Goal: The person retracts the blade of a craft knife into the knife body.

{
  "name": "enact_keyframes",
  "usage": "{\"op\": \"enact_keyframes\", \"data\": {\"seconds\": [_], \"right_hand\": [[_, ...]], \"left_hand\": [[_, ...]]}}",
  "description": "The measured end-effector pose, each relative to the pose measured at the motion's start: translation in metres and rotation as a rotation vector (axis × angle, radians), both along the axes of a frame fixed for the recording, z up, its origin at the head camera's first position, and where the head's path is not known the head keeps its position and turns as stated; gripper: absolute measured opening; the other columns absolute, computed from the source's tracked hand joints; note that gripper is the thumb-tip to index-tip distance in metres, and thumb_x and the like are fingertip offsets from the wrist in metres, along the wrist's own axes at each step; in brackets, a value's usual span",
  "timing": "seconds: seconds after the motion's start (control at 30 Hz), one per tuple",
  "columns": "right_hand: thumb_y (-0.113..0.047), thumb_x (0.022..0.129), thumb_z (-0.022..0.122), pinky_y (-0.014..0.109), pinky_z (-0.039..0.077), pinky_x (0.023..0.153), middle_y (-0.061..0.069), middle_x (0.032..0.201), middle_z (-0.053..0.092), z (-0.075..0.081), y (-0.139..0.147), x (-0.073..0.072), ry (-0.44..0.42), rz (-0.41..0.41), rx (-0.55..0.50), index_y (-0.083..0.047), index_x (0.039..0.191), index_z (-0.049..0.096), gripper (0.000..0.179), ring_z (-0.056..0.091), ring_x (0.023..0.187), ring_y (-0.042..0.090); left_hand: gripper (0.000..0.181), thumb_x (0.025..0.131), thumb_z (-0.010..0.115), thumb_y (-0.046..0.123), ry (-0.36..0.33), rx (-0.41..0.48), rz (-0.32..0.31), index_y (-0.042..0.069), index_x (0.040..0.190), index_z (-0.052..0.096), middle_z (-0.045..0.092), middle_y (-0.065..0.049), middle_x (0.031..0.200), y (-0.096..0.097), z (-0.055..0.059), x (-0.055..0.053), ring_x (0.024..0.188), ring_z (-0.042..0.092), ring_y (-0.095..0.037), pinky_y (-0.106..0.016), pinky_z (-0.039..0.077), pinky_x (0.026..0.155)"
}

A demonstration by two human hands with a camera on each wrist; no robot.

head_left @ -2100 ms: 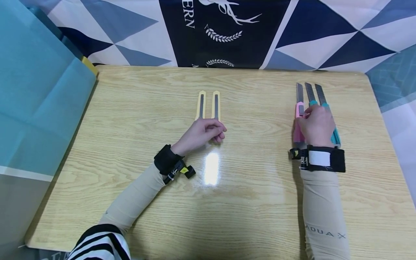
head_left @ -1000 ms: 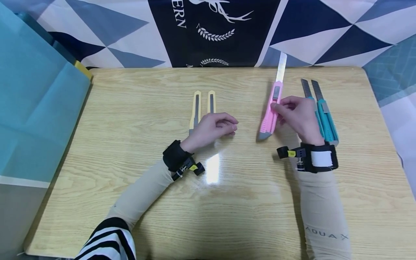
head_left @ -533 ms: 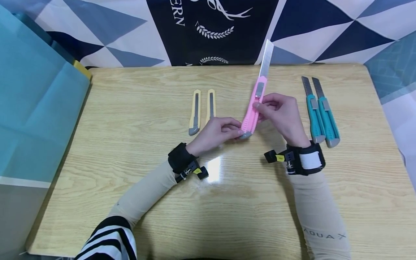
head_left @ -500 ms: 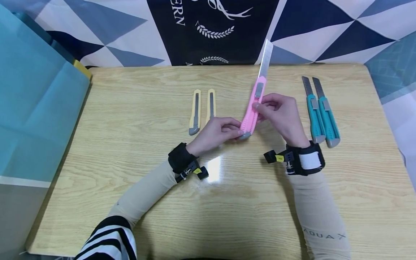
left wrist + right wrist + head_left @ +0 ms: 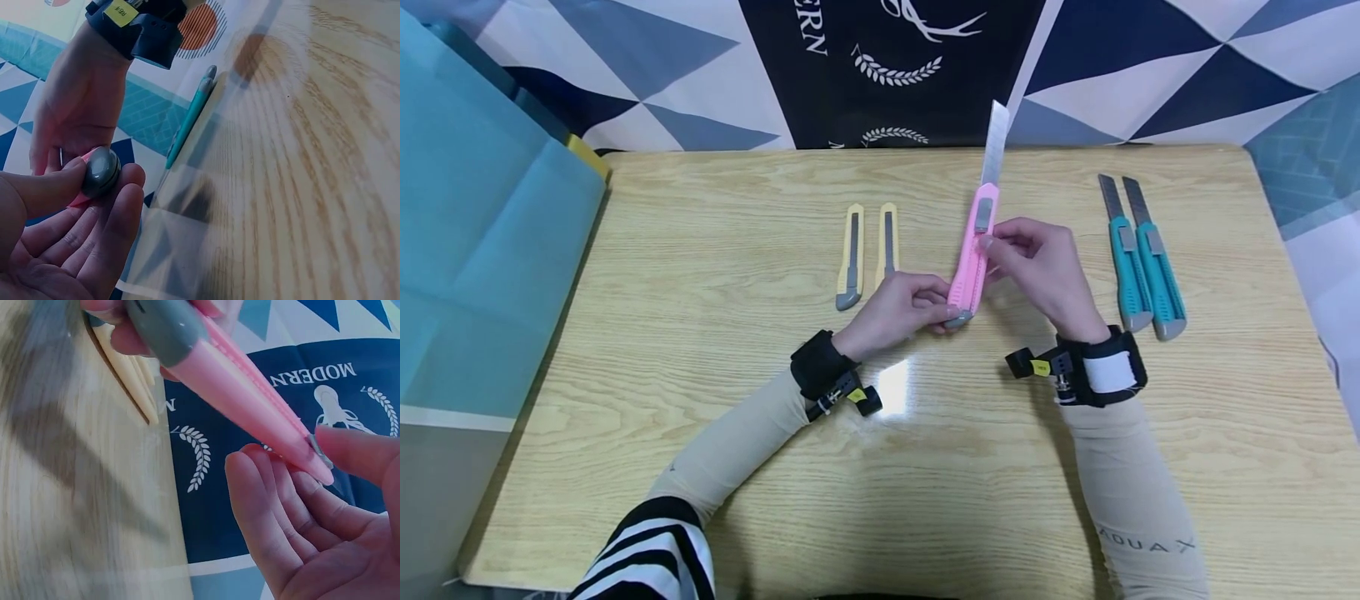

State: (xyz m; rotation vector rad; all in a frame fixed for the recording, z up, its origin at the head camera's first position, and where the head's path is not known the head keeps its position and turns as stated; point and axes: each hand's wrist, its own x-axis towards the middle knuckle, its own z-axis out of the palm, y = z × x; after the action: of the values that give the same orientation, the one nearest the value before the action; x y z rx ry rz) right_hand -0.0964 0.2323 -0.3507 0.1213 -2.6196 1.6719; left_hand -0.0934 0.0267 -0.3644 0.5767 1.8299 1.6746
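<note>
A pink utility knife (image 5: 972, 258) is held above the table between both hands, its long blade (image 5: 996, 143) extended toward the far edge. My left hand (image 5: 895, 312) pinches the grey end cap (image 5: 102, 173) between thumb and fingers. Around the handle's upper part, my right hand (image 5: 1037, 262) pinches with thumb and fingers; in the right wrist view its thumb (image 5: 350, 453) touches the grey slider (image 5: 320, 452). Two cream utility knives (image 5: 850, 258) lie side by side left of centre, the right one partly behind my left hand.
Two teal utility knives (image 5: 1126, 275) with blades out lie at the right, close to my right wrist. The wooden table (image 5: 700, 250) meets a patterned cloth (image 5: 715, 83) at its far edge. A blue covered block (image 5: 490, 233) borders the left side.
My right hand took the pink utility knife from beside the teal ones and carried it left. My left hand then pinched its end cap. Lately the knife shifted slightly left and turned more upright.
</note>
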Motion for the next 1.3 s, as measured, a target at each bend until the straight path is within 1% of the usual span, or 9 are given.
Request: {"op": "enact_keyframes", "data": {"seconds": [0.13, 0.23, 0.43, 0.53, 0.63, 0.77, 0.87, 1.07, 1.3], "right_hand": [[-0.018, 0.093, 0.057, 0.022, 0.058, 0.058, 0.012, 0.086, 0.065, 0.003, 0.001, 0.000, 0.028, -0.025, -0.056, 0.003, 0.106, 0.063, 0.025, 0.063, 0.073, 0.024], [-0.017, 0.093, 0.056, 0.024, 0.058, 0.059, 0.012, 0.088, 0.065, 0.005, 0.003, 0.000, 0.049, -0.053, -0.093, 0.003, 0.107, 0.063, 0.025, 0.062, 0.075, 0.024], [-0.022, 0.094, 0.055, 0.020, 0.057, 0.058, 0.010, 0.086, 0.063, 0.006, 0.005, 0.000, 0.071, -0.096, -0.063, 0.001, 0.106, 0.064, 0.027, 0.061, 0.076, 0.023], [-0.024, 0.095, 0.054, 0.022, 0.058, 0.057, 0.010, 0.083, 0.062, 0.005, 0.005, 0.001, 0.054, -0.096, -0.084, 0.002, 0.104, 0.065, 0.029, 0.060, 0.076, 0.023], [-0.026, 0.095, 0.053, 0.024, 0.058, 0.056, 0.010, 0.083, 0.062, 0.006, 0.005, 0.001, 0.032, -0.092, -0.118, 0.003, 0.103, 0.065, 0.032, 0.061, 0.076, 0.024], [-0.029, 0.095, 0.053, 0.026, 0.058, 0.055, 0.010, 0.082, 0.063, 0.006, 0.004, 0.003, 0.022, -0.094, -0.113, 0.004, 0.100, 0.065, 0.035, 0.062, 0.074, 0.024], [-0.031, 0.095, 0.052, 0.028, 0.058, 0.054, 0.010, 0.080, 0.064, 0.007, 0.003, 0.003, 0.014, -0.095, -0.105, 0.004, 0.097, 0.065, 0.037, 0.063, 0.072, 0.024], [-0.034, 0.095, 0.050, 0.027, 0.058, 0.053, 0.011, 0.077, 0.064, 0.004, 0.002, 0.002, -0.008, -0.086, -0.072, 0.004, 0.089, 0.065, 0.041, 0.063, 0.072, 0.023], [-0.031, 0.096, 0.048, 0.020, 0.057, 0.053, 0.012, 0.078, 0.064, 0.002, 0.002, 0.002, 0.023, -0.087, 0.012, 0.003, 0.093, 0.067, 0.039, 0.062, 0.066, 0.022]], "left_hand": [[0.017, 0.087, 0.061, -0.003, 0.015, -0.015, 0.002, -0.011, 0.102, 0.060, 0.067, -0.023, 0.087, 0.001, -0.001, 0.003, 0.078, 0.063, -0.034, -0.047, 0.057, 0.072], [0.017, 0.087, 0.062, -0.001, 0.040, -0.022, -0.004, -0.009, 0.102, 0.061, 0.067, -0.023, 0.086, 0.003, -0.006, 0.003, 0.076, 0.064, -0.034, -0.048, 0.057, 0.071], [0.017, 0.085, 0.066, 0.004, 0.089, -0.027, -0.013, -0.003, 0.101, 0.065, 0.069, -0.014, 0.081, 0.007, -0.030, -0.002, 0.071, 0.065, -0.025, -0.041, 0.059, 0.066], [0.016, 0.084, 0.068, 0.007, 0.105, -0.035, -0.007, 0.000, 0.098, 0.067, 0.069, -0.009, 0.079, 0.008, -0.036, -0.002, 0.069, 0.065, -0.022, -0.037, 0.059, 0.063], [0.014, 0.083, 0.070, 0.010, 0.139, -0.060, 0.000, 0.003, 0.095, 0.068, 0.069, -0.005, 0.076, 0.009, -0.038, -0.001, 0.067, 0.065, -0.018, -0.034, 0.059, 0.061], [0.013, 0.083, 0.070, 0.012, 0.182, -0.104, 0.003, 0.004, 0.093, 0.068, 0.069, -0.002, 0.074, 0.009, -0.039, 0.000, 0.064, 0.065, -0.016, -0.032, 0.059, 0.060], [0.012, 0.083, 0.070, 0.011, 0.197, -0.120, -0.001, 0.004, 0.093, 0.068, 0.069, -0.002, 0.074, 0.010, -0.039, 0.001, 0.064, 0.065, -0.015, -0.031, 0.059, 0.059], [0.010, 0.083, 0.069, 0.010, 0.210, -0.128, 0.000, 0.004, 0.091, 0.068, 0.068, -0.002, 0.073, 0.011, -0.041, 0.002, 0.062, 0.064, -0.013, -0.029, 0.058, 0.057], [0.010, 0.084, 0.068, 0.008, 0.206, -0.128, -0.002, 0.003, 0.092, 0.068, 0.068, -0.003, 0.072, 0.012, -0.042, 0.003, 0.062, 0.064, -0.015, -0.030, 0.059, 0.057]]}}
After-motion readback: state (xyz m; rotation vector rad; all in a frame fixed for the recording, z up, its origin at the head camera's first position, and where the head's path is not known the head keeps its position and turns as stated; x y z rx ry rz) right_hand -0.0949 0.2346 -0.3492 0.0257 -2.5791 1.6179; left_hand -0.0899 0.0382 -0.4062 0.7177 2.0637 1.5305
